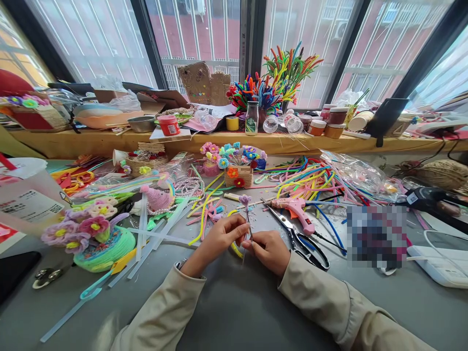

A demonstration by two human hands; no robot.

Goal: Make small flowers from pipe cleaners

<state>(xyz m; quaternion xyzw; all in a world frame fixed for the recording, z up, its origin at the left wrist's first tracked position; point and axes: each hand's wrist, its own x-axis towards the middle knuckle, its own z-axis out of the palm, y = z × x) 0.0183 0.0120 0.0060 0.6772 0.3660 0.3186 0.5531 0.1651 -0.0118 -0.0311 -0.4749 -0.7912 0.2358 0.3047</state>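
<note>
Left of the pink glue gun [299,208], the left hand [227,233] pinches a thin stem [247,214] below a small lilac flower [244,199]. Nearer the wearer than the gun, the right hand [269,249] pinches it lower down; scissors [292,233] lie beside the gun.

ledge [146,143]: i see glass bottle [252,119] near yellow tub [232,124]
left: drink cup [32,202]
right: white flat box [438,268]

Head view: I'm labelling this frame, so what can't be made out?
In the head view:
Thin piece: partly covered by the left hand and right hand.
Pixelated patch: masks whatever lies behind it.
Cup: cut off by the left edge.
Its label: small print too small.
</note>
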